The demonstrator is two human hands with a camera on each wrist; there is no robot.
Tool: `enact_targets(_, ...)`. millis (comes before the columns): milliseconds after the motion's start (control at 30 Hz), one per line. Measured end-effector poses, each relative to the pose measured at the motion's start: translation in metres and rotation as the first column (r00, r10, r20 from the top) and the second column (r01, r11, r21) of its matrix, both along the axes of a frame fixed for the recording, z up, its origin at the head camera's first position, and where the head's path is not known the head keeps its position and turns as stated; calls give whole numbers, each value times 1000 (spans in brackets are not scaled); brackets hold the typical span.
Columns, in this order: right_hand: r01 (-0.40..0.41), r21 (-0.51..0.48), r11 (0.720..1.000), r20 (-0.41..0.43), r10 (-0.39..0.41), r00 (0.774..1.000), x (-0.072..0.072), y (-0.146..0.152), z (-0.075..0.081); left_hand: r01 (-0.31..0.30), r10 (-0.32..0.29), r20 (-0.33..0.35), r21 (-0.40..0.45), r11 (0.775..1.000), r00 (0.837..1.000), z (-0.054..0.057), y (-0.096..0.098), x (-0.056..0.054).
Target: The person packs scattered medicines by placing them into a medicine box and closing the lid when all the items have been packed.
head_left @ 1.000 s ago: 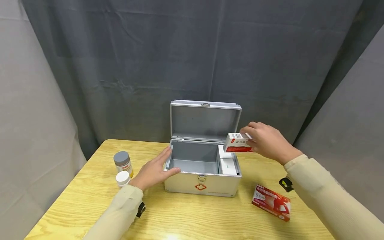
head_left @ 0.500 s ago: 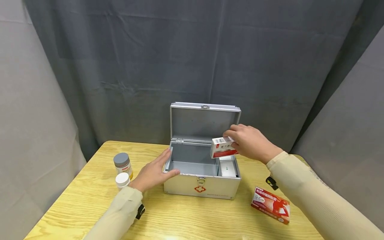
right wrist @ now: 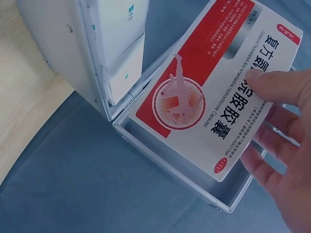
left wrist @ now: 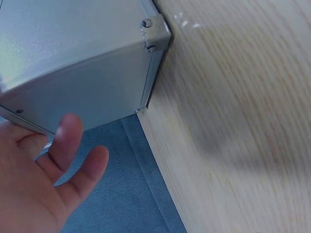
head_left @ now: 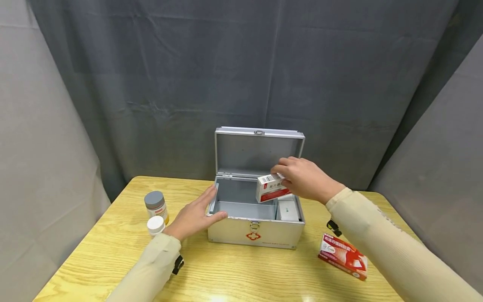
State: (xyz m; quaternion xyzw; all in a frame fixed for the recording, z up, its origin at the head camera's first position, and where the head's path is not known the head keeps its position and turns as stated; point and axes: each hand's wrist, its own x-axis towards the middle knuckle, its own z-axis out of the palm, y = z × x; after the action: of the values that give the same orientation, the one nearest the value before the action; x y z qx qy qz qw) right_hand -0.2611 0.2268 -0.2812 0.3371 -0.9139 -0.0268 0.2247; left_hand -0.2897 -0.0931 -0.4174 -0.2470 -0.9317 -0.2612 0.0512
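Note:
My right hand pinches a white and red medicine box by its end, thumb on the printed face, as the right wrist view shows. The box is tilted over the open silver first-aid case. Inside the case, white boxes stand at the right end, partly hidden beneath the held box and hand. My left hand lies at the case's left end with fingers extended along its side and thumb over the front rim. In the left wrist view, its fingers are loosely spread beside the case wall.
A red medicine box lies on the wooden table to the case's right. On the left stand a grey-capped bottle and a white-capped bottle, close to my left forearm. The raised lid stands before a dark curtain.
My right hand has carried the white and red medicine box leftward, from above the case's right end toward its middle. The left hand stays at the case's left side.

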Motion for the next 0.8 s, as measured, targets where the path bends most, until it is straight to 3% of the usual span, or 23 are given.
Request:
enact_targets(400,3,9,1000,61,-3,998,-2,-20,5,-18,18,17,0,1000,1000,1,-3,2)
enact_targets(667,-51,50,997,55,48,997,-8,-34,6,-32,32,23,2,999,999,4,-1,2)
enact_targets(800,-45,64,997,91,39,995,-10,-37,2,-28,28,34,-8,1000,999,5,2,4)
